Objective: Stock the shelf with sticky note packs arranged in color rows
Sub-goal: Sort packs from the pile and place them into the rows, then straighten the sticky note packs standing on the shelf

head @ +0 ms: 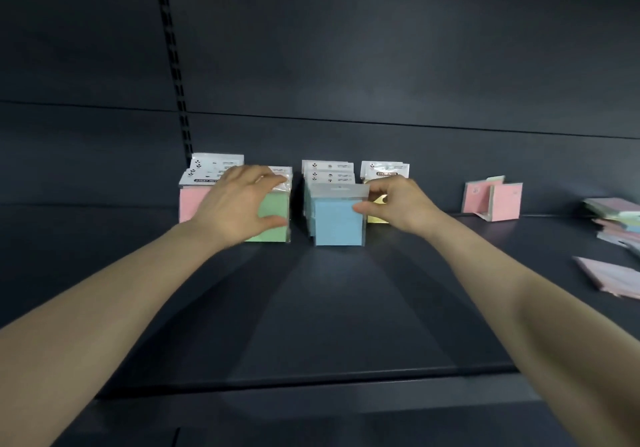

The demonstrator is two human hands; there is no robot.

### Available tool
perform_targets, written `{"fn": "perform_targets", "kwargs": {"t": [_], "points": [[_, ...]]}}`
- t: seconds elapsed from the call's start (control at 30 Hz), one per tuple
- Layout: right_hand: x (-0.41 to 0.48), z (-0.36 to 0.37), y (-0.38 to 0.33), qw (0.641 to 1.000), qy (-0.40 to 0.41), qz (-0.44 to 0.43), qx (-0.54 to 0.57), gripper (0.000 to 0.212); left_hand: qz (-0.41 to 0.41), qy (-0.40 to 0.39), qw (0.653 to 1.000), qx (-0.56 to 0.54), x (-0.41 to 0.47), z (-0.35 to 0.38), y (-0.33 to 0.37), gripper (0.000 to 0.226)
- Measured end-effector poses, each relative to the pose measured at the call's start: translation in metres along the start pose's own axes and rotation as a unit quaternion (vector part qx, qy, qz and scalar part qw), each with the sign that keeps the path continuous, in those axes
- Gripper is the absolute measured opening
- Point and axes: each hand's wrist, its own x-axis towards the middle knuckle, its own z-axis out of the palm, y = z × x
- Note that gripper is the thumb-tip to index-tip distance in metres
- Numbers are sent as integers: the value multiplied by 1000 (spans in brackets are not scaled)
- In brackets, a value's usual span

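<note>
A dark shelf [311,308] fills the view, with a dark back panel [381,48] rising behind it and a slotted upright [173,66] at far left. Two bare forearms reach in from the near edge toward four short rows of sticky note packs standing upright against the back, one colour per row, so each row runs from far to near.

From left to right the rows are pink [192,204], green, blue and yellow [377,218]. The left hand [239,201] grips the front green pack [273,214], fingers curled over its top edge and thumb pressed low on its face, probably squaring it against the row behind. The right hand [398,204] pinches the right edge of the front blue pack [337,221] between thumb and fingertips, apparently seating it as the nearest pack of the blue row.

Well apart to the right, two pink packs [498,201] stand leaning together, not yet in a row. At the far right edge lies a loose pile [613,218] of mixed pastel packs, likely the stock waiting to be sorted, with one pink pack [609,273] flat on the shelf nearer.

White header cards top the packs. "STICKY NOTE" reads on the pink and yellow rows; the smaller print is too small to read.
</note>
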Motion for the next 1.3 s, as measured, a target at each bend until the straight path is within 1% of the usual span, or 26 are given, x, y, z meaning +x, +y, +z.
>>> {"fn": "perform_targets", "kwargs": {"t": [0.07, 0.17, 0.3, 0.37, 0.43, 0.5, 0.67, 0.9, 1.1, 1.3], "points": [[8, 14, -2, 999, 37, 13, -28, 14, 8, -37, 998, 43, -4, 3, -6, 85], [13, 34, -1, 988, 109, 15, -105, 17, 22, -46, 996, 72, -8, 8, -10, 94], [7, 48, -1, 967, 163, -37, -194, 36, 33, -23, 996, 84, -12, 12, -9, 93], [5, 49, -1, 953, 169, -64, -242, 48, 32, -5, 996, 79, -15, 12, -8, 90], [3, 49, -1, 943, 162, -92, -276, 56, 31, 4, 997, 76, -17, 12, -8, 88], [2, 49, 0, 930, 154, -114, -313, 56, 33, 9, 997, 76, -19, 11, -7, 86], [-7, 42, -2, 918, 140, -119, -352, 50, 37, 17, 996, 78, -20, 2, 1, 78], [-39, 12, 8, 896, 158, -118, -397, 47, 51, 23, 996, 71, -11, -9, 29, 72], [-79, -29, 42, 896, 185, -83, -395, 41, 83, 56, 993, 60, 5, -8, 82, 62], [-114, -82, 112, 888, 191, -36, -417, 41, 110, 41, 992, 36, 45, 16, 162, 61]]}}
